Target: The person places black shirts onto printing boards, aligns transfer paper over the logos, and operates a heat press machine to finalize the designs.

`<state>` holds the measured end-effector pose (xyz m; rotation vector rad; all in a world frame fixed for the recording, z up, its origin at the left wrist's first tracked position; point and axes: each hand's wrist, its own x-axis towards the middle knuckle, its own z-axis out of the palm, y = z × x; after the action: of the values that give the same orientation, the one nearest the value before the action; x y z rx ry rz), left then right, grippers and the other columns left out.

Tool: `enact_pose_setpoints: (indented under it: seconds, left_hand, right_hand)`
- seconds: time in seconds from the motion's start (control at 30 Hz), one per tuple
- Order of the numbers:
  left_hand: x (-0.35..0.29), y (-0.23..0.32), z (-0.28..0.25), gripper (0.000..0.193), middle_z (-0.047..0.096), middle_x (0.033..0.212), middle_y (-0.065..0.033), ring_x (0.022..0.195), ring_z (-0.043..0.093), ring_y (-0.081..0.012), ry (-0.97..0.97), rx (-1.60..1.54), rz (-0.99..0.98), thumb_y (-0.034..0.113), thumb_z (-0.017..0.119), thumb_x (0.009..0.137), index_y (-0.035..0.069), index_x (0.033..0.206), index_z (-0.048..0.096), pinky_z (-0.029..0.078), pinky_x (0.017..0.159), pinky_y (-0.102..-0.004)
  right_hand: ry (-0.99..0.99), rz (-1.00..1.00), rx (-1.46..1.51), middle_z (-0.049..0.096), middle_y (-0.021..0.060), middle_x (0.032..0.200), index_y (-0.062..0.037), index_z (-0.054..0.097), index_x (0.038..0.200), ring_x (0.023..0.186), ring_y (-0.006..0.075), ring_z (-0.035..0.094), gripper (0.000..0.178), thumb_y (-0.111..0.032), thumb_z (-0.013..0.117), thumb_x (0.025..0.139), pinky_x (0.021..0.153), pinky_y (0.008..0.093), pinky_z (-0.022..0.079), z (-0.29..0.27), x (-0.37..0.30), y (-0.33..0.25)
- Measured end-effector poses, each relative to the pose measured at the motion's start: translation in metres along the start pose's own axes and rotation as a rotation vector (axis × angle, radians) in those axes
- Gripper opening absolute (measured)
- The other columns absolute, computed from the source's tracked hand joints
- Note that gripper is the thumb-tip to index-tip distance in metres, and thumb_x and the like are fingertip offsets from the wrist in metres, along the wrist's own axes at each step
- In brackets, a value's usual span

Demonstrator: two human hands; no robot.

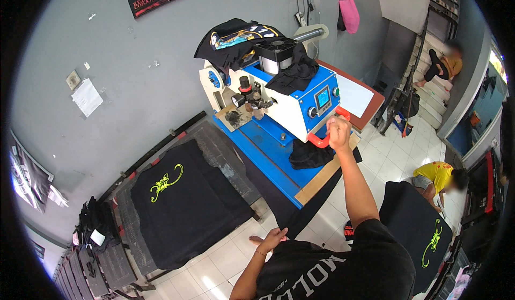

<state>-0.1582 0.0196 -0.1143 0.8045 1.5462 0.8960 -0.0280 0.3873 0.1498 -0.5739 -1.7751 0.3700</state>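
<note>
In the head view, from where I stand, the blue-and-white press [289, 107] is the thing everyone would look at first. The person's right hand [338, 132] is closed in a fist around the red handle [320, 140] at the front of the press. The left hand [274, 239] hangs low in front of the press, its fingers half curled at the edge of a hanging black cloth [308, 214]; I can't tell whether they pinch it.

A pink bag [349, 14] hangs on the wall behind the press, to its right; what it holds I can't see.

The right arm reaches up and forward to the press, nearly straight, while the left is bent, its forearm coming up from below.

A dark bunched fabric [310, 155] lies on the lower bed of the press, beneath its raised upper part, and a printed garment [241, 39] is draped over its top. Left of the press, a black shirt [188, 214] with a yellow-green design lies spread on a low desk [228, 163]. Right of the press and nearer the person, another black shirt [402, 222] shows a similar design, with a crouching person in yellow [433, 175] just beyond it.
</note>
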Motion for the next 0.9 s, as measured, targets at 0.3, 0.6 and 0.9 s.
enact_pose_setpoints:
  seconds: [0.3, 0.6, 0.9]
  left_hand:
    - [0.0, -0.003, 0.001, 0.051, 0.06, 0.07, -0.0019, 0.06, 0.053, -0.0107, -0.01, -0.063, -0.002, 0.052, 0.059, 0.095, 0.004, 0.078, 0.061, 0.045, 0.056, -0.0267]
    - [0.001, 0.004, -0.003, 0.05, 0.064, 0.071, -0.0037, 0.066, 0.06, -0.0107, -0.021, -0.025, -0.048, 0.048, 0.062, 0.094, 0.001, 0.076, 0.062, 0.05, 0.064, -0.0257]
    - [0.013, -0.005, -0.006, 0.051, 0.064, 0.074, -0.0042, 0.069, 0.06, -0.0113, -0.05, -0.073, -0.067, 0.05, 0.061, 0.094, 0.001, 0.08, 0.061, 0.05, 0.066, -0.0256]
  right_hand:
    - [-0.016, -0.021, -0.004, 0.054, 0.0074, 0.052, -0.004, 0.049, 0.055, 0.05, 0.0256, 0.05, 0.042, -0.019, 0.04, 0.093, 0.06, 0.0369, 0.039, 0.0, 0.0, 0.002]
    - [-0.011, -0.026, -0.005, 0.053, 0.0073, 0.052, -0.0034, 0.049, 0.055, 0.051, 0.0262, 0.049, 0.041, -0.018, 0.041, 0.093, 0.059, 0.038, 0.038, 0.003, 0.001, 0.003]
    - [-0.02, -0.045, 0.016, 0.052, 0.0069, 0.05, -0.0041, 0.049, 0.055, 0.049, 0.0237, 0.047, 0.042, -0.02, 0.041, 0.093, 0.059, 0.0373, 0.037, 0.003, 0.0, 0.011]
